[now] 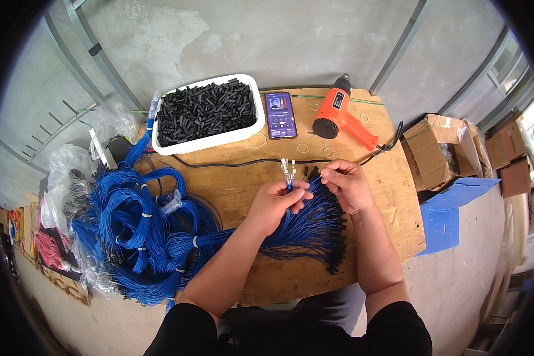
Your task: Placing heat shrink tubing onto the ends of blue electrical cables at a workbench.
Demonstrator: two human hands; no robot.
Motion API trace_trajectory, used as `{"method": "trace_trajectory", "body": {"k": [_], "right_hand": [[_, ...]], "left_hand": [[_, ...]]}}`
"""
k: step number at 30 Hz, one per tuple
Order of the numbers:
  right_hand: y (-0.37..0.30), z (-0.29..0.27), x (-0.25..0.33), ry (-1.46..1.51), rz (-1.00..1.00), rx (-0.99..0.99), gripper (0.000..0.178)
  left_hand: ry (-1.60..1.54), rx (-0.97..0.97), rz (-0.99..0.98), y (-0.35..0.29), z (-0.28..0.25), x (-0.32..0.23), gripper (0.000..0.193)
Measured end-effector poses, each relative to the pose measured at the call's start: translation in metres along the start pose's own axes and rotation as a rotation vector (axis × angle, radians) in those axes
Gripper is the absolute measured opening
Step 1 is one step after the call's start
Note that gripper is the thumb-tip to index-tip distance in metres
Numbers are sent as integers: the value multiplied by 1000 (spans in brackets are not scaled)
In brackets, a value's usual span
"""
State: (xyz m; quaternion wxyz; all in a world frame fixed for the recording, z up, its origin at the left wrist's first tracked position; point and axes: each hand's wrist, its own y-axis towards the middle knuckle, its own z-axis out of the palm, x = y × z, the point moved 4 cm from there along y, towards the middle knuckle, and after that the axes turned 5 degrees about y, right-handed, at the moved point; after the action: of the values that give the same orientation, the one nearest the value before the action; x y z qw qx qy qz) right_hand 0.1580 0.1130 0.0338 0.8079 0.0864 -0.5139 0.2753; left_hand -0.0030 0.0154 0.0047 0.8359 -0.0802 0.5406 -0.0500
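Between the fingers of my left hand (273, 204) stand several blue wires, their pale metal terminals (288, 170) pointing up. To its right, my right hand (350, 185) is closed in a pinch at thumb and forefinger. Something small and pale shows at the fingertips, too small to name. Below and between the hands fans out a bundle of blue wires (302, 236), many of them tipped with black sleeves (336, 240). This bundle runs left under my left forearm to a white tie (195, 241).
Coiled blue wires (137, 222) heap at the table's left. Behind stand a white tray (219, 138) of short black tubes (206, 110), a phone (281, 116) and an orange heat gun (338, 110). A black cord (234, 164) crosses the wooden table (397, 204). Cardboard boxes (428, 155) sit right.
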Motion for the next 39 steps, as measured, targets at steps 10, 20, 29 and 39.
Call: {"method": "trace_trajectory", "body": {"k": [10,20,29,39], "right_hand": [[-2,6,-8,-4,17,20,6],[-2,9,-10,-52,-37,22,7],[2,-1,-1,350,129,42,30],[44,28,25,-1077,-563,-54,30]], "left_hand": [[240,-159,216,6,-2,-2,18],[225,-130,230,12,1,1,16],[310,-181,307,16,1,-2,10],[151,-236,243,22,-8,5,11]]}}
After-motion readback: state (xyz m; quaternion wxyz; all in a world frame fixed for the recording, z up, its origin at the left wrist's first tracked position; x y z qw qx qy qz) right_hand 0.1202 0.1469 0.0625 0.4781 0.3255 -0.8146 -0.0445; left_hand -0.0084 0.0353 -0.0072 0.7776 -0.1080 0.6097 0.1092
